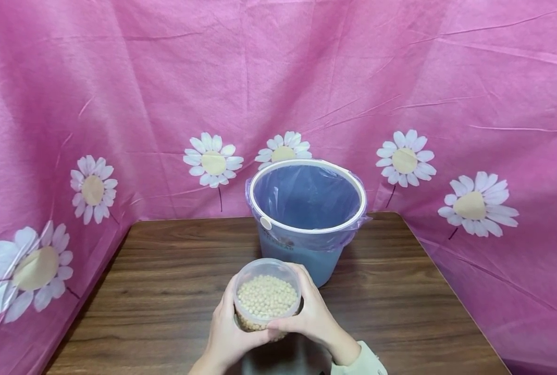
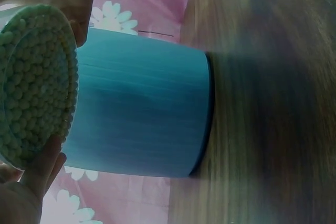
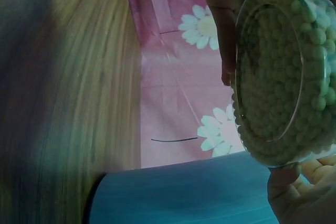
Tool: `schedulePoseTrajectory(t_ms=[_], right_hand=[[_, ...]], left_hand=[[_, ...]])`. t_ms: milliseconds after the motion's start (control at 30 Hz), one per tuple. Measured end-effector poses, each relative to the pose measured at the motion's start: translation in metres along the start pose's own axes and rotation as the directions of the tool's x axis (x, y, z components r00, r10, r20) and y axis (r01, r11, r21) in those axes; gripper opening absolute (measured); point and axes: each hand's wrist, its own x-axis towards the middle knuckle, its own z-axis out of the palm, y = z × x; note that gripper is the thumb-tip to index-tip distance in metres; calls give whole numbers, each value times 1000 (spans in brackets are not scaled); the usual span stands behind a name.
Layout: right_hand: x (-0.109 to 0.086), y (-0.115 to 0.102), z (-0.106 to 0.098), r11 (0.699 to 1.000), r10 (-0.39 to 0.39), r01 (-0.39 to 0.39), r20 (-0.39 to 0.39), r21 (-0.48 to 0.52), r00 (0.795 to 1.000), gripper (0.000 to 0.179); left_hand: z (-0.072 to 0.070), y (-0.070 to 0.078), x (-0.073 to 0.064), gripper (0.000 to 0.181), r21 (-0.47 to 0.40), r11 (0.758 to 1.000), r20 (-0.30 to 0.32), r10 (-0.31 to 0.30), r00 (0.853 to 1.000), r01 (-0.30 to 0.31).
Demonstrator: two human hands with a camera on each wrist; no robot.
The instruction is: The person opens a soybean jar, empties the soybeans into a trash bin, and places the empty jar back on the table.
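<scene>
A round clear plastic tub (image 1: 291,280) holds small round pale beans (image 1: 266,296), which look like soybeans. Both hands grip it above the table, at the near side of the bucket. My left hand (image 1: 231,325) curls round its left side, and my right hand (image 1: 313,311) curls round the right, the thumbs meeting near the front. From below, the tub's bottom (image 2: 37,85) shows beans packed against it in the left wrist view. The right wrist view also shows the tub (image 3: 278,77) between the hands. Whether a lid covers it I cannot tell.
Behind the tub stands a blue bucket (image 1: 301,260) with a white rim ring (image 1: 278,225) and a purple plastic liner (image 1: 353,229) folded over its edge. It stands on a brown wooden table (image 1: 180,271). Pink cloth (image 1: 165,94) with white flowers hangs around the back and sides.
</scene>
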Motion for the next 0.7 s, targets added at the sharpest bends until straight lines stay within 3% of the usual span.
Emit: schedulePoseTrajectory(t_ms=[300, 700], right_hand=[[1, 1, 0, 1000, -18, 18, 2, 7, 1000, 96], [2, 2, -2, 998, -59, 59, 16, 17, 998, 96]], left_hand=[[-3, -1, 1, 117, -22, 999, 14, 38, 999, -37], [-3, -1, 2, 118, -69, 998, 38, 8, 999, -5]])
